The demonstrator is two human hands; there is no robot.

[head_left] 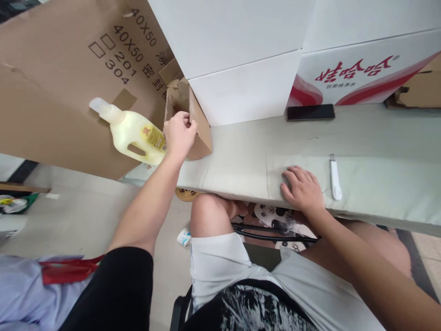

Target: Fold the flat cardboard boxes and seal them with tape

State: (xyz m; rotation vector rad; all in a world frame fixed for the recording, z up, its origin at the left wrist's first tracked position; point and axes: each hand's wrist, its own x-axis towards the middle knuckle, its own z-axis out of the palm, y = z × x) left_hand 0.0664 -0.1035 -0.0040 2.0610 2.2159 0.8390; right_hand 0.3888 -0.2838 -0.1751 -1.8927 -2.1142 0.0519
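Observation:
My left hand (180, 131) is closed at the near upper edge of a small open cardboard box (200, 126), its fingertips curled over the box wall. The box stands upright at the left end of the table, its top flaps folded out. Just left of that hand stands a pale yellow detergent bottle (132, 133) with a clear cap, a handle and a yellow label; my wrist covers part of its base. Palm down, my right hand (303, 186) rests on the table's cloth with its fingers spread, holding nothing. A white utility knife (334, 178) lies to its right.
A large printed brown carton (69, 82) stands on the left. White cartons (244, 87) line the back, one with red lettering (354, 73). A black phone-like slab (310, 112) lies before them on the pale cloth-covered table (241, 156). Another brown box (422, 92) sits far right.

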